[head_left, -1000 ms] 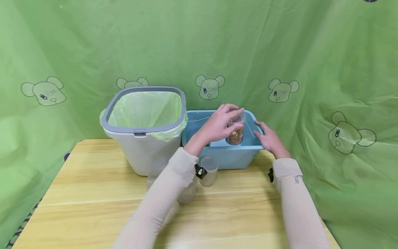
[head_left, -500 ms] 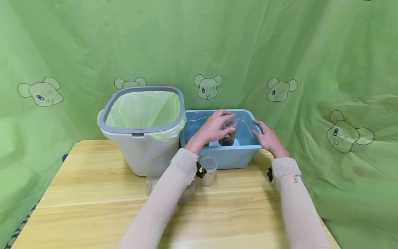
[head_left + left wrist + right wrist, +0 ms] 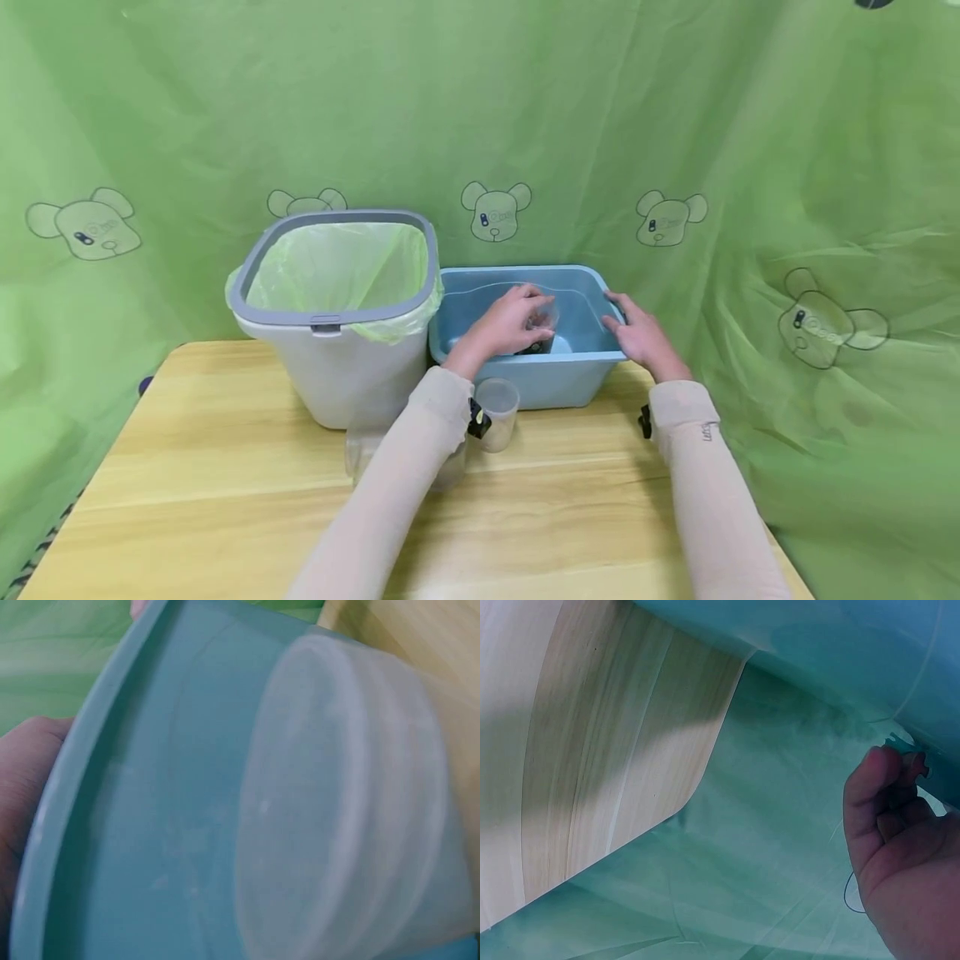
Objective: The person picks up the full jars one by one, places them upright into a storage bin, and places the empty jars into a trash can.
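Note:
In the head view my left hand point(image 3: 506, 323) holds a clear plastic jar point(image 3: 549, 312) inside the blue basin point(image 3: 570, 383). Brown contents show through the jar's wall; its lower part is hidden behind the basin's front rim. The left wrist view catches a piece of this hand point(image 3: 26, 772) beyond the basin's rim. My right hand point(image 3: 643, 340) grips the basin's right end, fingers over the rim and curled in the right wrist view. Close in front of the basin, under my left wrist, an uncapped frosted cup point(image 3: 497, 417) stands upright.
Left of the basin stands a white bin point(image 3: 348, 379) with a grey rim and a green liner bag. More clear containers point(image 3: 358, 450) lie partly hidden by my left sleeve. A green curtain point(image 3: 585, 125) hangs behind and to the right of the wooden table point(image 3: 187, 500).
My left hand has carried the jar leftward and lower into the basin, so less of it shows above the front rim. My right hand stays on the basin's end.

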Available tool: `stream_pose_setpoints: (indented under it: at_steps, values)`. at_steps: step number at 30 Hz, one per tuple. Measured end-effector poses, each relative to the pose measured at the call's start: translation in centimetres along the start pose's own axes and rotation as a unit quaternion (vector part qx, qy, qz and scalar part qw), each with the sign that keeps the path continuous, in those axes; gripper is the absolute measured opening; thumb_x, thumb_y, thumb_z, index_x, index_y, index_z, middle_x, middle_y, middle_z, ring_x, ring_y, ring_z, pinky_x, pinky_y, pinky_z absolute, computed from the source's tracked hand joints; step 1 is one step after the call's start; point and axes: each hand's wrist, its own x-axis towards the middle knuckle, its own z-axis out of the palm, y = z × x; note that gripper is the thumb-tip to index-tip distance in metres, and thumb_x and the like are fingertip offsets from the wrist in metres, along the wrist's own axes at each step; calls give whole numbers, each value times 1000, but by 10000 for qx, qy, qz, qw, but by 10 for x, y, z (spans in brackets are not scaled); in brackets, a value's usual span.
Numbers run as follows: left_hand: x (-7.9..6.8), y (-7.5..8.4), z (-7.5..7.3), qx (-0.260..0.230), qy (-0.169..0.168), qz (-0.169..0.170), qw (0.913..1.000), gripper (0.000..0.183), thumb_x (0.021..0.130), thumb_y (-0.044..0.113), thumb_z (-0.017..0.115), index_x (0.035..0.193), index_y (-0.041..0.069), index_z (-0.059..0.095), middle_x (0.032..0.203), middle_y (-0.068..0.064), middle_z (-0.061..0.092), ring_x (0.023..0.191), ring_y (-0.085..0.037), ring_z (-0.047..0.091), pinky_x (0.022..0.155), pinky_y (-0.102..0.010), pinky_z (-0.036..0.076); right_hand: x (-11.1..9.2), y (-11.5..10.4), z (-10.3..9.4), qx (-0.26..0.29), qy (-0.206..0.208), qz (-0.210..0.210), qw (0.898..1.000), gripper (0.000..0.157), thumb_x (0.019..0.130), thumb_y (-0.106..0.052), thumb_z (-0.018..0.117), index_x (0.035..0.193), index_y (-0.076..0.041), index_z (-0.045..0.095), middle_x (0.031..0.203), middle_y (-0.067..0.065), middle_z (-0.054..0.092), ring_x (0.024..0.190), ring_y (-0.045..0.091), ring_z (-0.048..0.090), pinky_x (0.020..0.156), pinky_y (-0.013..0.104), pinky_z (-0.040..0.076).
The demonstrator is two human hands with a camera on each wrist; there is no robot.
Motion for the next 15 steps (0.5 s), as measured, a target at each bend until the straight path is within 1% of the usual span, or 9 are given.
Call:
stream_pose_setpoints:
  at_steps: [5,10,15]
  values:
    - [-4,-5,9,100,-221,-14,9997,63,96,38,75,151,15,54,145,-5,56,133,-20,51,115,-35,43,-1,-1,3,46,-63,25,10000,64,110,-34,43,167,-23,16,166,32,24,142,60,34,112,75,31]
    - [-3,-6,9,-12,-329,-49,9994,62,95,39,76,150,19,56,143,-2,56,129,-17,54,112,-35,46,-1,-1,2,93,-61,26,9999,64,110,-34,42,167,-23,15,165,33,24,141,61,36,111,75,33]
    - [-2,-7,10,-99,-414,-125,9990,61,94,37,77,149,19,57,145,-3,56,130,-19,55,112,-37,46,0,-2,1,53,-44,6,10000,64,110,-34,42,167,-23,15,166,31,23,143,61,34,112,76,31]
